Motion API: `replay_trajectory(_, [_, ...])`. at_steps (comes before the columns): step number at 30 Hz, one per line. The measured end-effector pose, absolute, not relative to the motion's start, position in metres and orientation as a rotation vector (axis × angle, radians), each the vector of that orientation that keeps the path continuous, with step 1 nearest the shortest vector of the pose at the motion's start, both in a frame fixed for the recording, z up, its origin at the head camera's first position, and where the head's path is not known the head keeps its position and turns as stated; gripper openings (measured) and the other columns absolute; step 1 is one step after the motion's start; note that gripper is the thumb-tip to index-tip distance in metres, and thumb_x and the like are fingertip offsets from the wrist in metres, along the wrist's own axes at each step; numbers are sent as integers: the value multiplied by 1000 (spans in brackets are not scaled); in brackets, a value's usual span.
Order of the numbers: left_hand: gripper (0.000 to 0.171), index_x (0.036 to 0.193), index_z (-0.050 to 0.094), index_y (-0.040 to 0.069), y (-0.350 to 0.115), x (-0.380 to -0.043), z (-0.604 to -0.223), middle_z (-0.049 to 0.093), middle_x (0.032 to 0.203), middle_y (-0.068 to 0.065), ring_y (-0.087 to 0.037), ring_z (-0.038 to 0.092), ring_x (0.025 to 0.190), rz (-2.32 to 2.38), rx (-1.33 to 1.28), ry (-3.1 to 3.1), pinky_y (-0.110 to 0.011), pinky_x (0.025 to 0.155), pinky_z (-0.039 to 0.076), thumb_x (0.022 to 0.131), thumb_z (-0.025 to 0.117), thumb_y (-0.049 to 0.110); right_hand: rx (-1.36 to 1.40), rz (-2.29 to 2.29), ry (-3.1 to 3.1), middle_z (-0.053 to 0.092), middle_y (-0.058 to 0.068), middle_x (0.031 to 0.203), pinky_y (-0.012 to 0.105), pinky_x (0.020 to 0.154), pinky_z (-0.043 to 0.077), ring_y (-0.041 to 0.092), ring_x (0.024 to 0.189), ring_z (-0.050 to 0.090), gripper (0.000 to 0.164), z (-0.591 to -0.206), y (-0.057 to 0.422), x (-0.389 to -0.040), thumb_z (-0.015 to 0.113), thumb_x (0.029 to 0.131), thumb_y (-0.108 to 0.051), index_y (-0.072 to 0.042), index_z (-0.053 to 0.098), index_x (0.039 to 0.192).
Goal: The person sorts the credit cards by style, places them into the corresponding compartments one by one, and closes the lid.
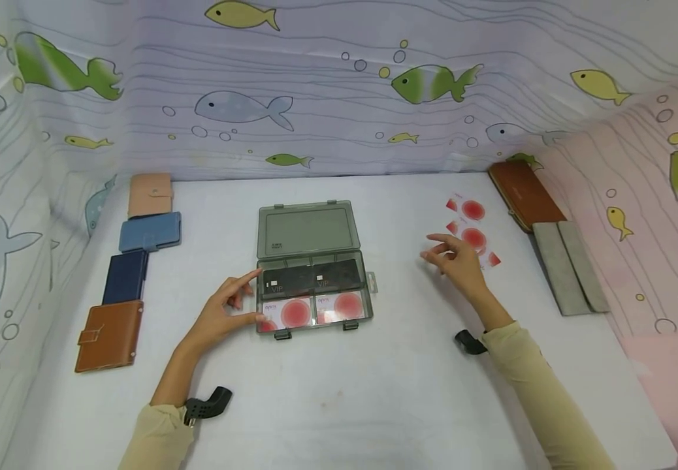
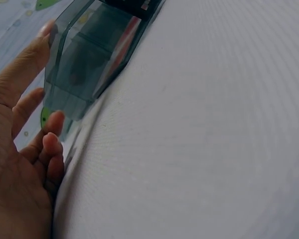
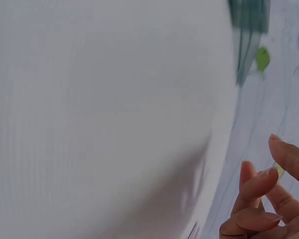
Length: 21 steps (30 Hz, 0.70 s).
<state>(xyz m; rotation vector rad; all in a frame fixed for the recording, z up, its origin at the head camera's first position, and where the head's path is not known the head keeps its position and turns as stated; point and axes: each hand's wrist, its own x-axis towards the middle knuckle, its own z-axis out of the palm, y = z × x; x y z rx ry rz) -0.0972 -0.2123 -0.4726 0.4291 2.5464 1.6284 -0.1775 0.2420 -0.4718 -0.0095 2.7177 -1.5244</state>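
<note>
A translucent grey-green plastic box lies with its lid folded back. Its upper compartments hold black VIP cards; white cards with red circles fill the lower ones. My left hand is at the box's left side, thumb and forefinger spread along that wall. In the left wrist view, its fingertips touch the box's end. My right hand is held over the table, right of the box, fingers loosely bent with nothing between them. Loose red-and-white cards lie beside and partly behind it.
Down the left side lie a pink wallet, a light-blue wallet, a navy wallet and a brown wallet. At the right are a brown purse and a grey wallet. A fish-patterned curtain surrounds the table.
</note>
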Motion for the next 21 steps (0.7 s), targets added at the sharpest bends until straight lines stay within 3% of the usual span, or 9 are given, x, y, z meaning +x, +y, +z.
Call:
replay_trajectory(4, [79, 147, 47, 1, -212, -97, -473, 48, 102, -22, -30, 31, 79, 1625, 423, 2539, -34, 72, 30, 76, 82, -2, 152, -1450, 2795, 62, 13, 96, 19, 53, 46, 2, 58, 51, 45, -473, 272, -191, 76, 89, -22, -3, 65, 128])
replay_trajectory(9, [79, 147, 46, 0, -212, -96, -473, 48, 103, -22, -30, 32, 79, 1622, 423, 2530, -34, 72, 30, 77, 81, -2, 359, -1255, 2882, 60, 16, 103, 14, 58, 44, 14, 81, 54, 46, -474, 300, -202, 73, 91, -25, -4, 63, 131])
replay_trajectory(14, [79, 147, 46, 0, -212, -96, -472, 48, 103, -22, -29, 32, 79, 1614, 410, 2532, -34, 72, 31, 77, 82, -2, 534, -1073, 2875, 59, 22, 111, 29, 69, 44, 30, 95, 52, 55, -477, 320, -207, 71, 92, -30, -3, 56, 137])
replay_trajectory(21, [79, 146, 47, 1, -212, -97, -472, 49, 102, -21, -29, 32, 78, 1605, 409, 2546, -34, 72, 31, 76, 82, -2, 590, -957, 2849, 56, 24, 111, 36, 72, 43, 33, 96, 51, 56, -477, 328, -206, 71, 91, -29, 5, 55, 132])
